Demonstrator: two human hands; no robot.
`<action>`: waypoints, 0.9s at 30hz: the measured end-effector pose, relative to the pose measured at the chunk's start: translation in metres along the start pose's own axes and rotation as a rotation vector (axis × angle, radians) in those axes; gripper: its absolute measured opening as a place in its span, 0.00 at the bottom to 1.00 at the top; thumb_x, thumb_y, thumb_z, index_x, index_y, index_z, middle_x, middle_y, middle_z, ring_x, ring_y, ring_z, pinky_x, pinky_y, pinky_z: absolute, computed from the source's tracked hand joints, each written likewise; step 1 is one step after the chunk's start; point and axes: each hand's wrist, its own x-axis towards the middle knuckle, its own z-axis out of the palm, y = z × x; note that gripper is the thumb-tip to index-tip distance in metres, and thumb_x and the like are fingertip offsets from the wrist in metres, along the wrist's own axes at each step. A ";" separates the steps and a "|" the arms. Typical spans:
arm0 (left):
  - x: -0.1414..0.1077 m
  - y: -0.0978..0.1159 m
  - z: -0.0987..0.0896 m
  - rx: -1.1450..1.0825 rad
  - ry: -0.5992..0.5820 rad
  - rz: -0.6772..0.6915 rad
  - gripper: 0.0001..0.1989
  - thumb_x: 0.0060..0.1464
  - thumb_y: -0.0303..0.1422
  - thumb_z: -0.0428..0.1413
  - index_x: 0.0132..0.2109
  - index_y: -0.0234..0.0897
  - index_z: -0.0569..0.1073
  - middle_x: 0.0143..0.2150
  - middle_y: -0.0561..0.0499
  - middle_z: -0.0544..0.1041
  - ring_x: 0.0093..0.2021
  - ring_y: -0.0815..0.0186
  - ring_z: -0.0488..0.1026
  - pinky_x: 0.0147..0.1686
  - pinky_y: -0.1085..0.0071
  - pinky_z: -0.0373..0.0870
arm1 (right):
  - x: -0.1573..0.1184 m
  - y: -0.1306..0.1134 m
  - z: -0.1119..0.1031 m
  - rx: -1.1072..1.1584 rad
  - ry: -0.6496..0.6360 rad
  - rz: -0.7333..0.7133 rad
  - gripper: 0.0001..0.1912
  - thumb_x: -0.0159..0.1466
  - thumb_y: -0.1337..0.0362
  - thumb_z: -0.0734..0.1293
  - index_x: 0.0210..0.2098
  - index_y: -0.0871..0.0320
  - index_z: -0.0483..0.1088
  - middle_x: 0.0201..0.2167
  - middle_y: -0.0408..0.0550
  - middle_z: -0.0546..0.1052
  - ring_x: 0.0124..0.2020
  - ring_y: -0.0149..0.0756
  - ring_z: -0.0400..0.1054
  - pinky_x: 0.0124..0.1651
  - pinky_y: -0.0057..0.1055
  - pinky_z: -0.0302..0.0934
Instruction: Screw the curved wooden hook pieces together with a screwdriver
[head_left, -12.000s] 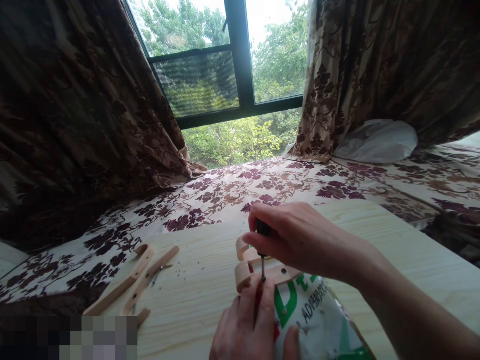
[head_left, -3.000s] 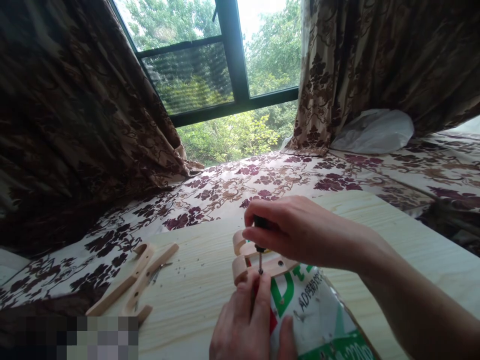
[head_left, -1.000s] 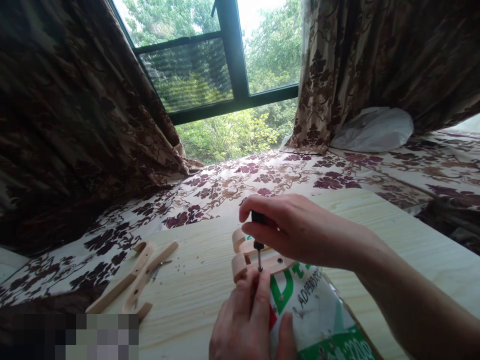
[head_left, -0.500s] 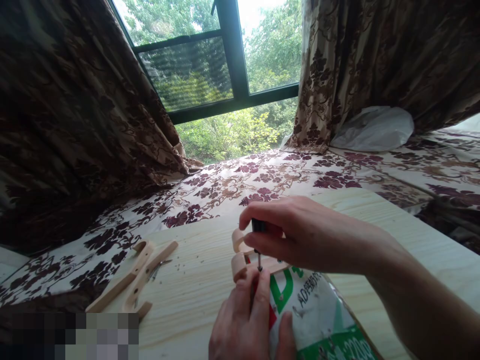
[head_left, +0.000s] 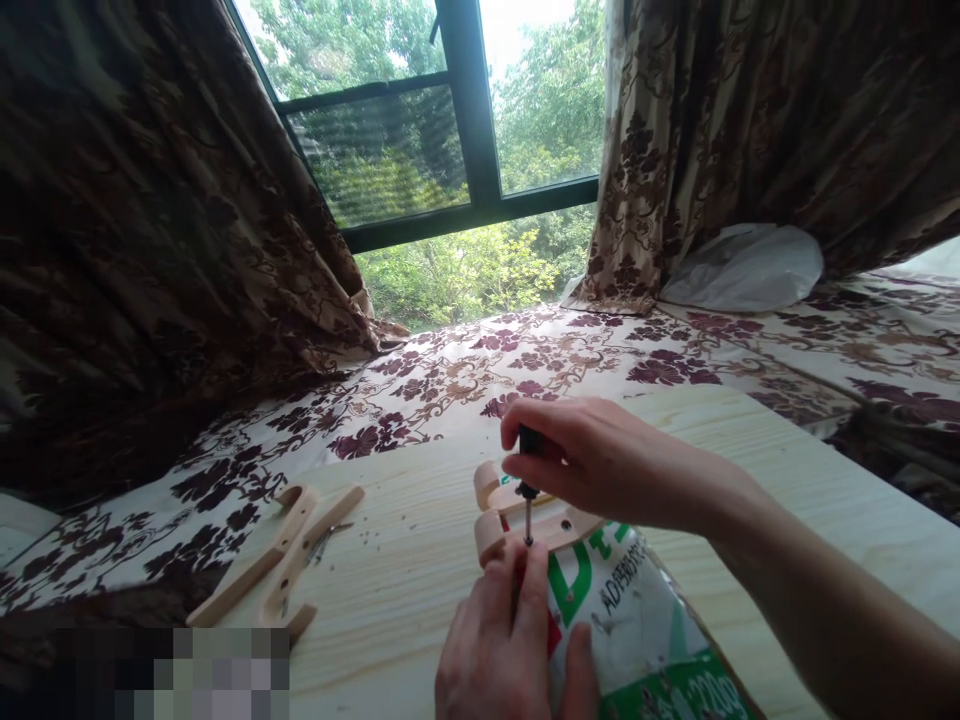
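Note:
My right hand [head_left: 600,450] is closed around the black handle of a screwdriver [head_left: 531,440], held nearly upright. Its metal shaft points down at a small screw head on a pale wooden hook [head_left: 555,530]. The first two fingers of my left hand [head_left: 495,650] press on that hook on either side of the tip, while the thumb stretches out to the right. A second wooden hook [head_left: 486,482] lies just beyond, partly covered by my right hand. Both rest over a printed white and green package [head_left: 660,640] with small metal bits on it.
A pale wooden board [head_left: 360,660] lies beneath everything. On its left are more wooden hooks [head_left: 251,585] with thin metal screws [head_left: 322,540] beside them. Behind it spreads a floral cloth [head_left: 450,370], with a white plastic bag [head_left: 750,265] by the curtain [head_left: 637,150].
The view has shifted slightly. My right hand has turned and moved a little right with the screwdriver, uncovering more of the hook and a dark hole in it. My left hand keeps its place on the hook.

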 end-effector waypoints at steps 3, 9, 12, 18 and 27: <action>0.003 0.000 -0.007 -0.048 -0.071 -0.004 0.21 0.59 0.37 0.47 0.57 0.35 0.64 0.55 0.41 0.69 0.49 0.58 0.72 0.42 0.64 0.74 | 0.001 -0.006 -0.012 -0.022 -0.145 -0.119 0.04 0.63 0.63 0.62 0.33 0.58 0.65 0.25 0.41 0.70 0.24 0.26 0.56 0.27 0.27 0.45; 0.011 0.006 -0.024 -0.136 -0.225 -0.017 0.23 0.57 0.36 0.48 0.58 0.32 0.63 0.56 0.40 0.68 0.47 0.57 0.72 0.43 0.60 0.74 | 0.018 -0.014 -0.009 -0.215 -0.211 -0.016 0.10 0.64 0.61 0.62 0.27 0.58 0.63 0.20 0.42 0.67 0.20 0.27 0.53 0.24 0.29 0.42; 0.012 0.011 -0.028 -0.197 -0.234 -0.122 0.23 0.57 0.36 0.48 0.58 0.34 0.63 0.57 0.42 0.68 0.47 0.57 0.71 0.43 0.60 0.73 | 0.021 -0.013 -0.002 -0.308 -0.184 0.080 0.12 0.65 0.59 0.60 0.27 0.58 0.63 0.22 0.46 0.69 0.22 0.30 0.57 0.26 0.29 0.44; 0.007 0.016 -0.030 -0.231 -0.295 -0.215 0.25 0.56 0.40 0.50 0.59 0.39 0.62 0.60 0.45 0.65 0.47 0.58 0.70 0.45 0.60 0.71 | 0.015 -0.010 -0.012 -0.352 -0.374 -0.043 0.08 0.63 0.57 0.61 0.35 0.53 0.67 0.22 0.42 0.70 0.20 0.31 0.58 0.24 0.29 0.44; -0.007 0.012 -0.052 -0.165 -0.272 -0.228 0.32 0.56 0.48 0.49 0.63 0.35 0.59 0.60 0.46 0.66 0.49 0.55 0.70 0.47 0.60 0.71 | 0.005 -0.005 -0.002 -0.377 -0.336 0.081 0.12 0.64 0.55 0.58 0.28 0.53 0.65 0.21 0.42 0.70 0.22 0.33 0.60 0.27 0.30 0.49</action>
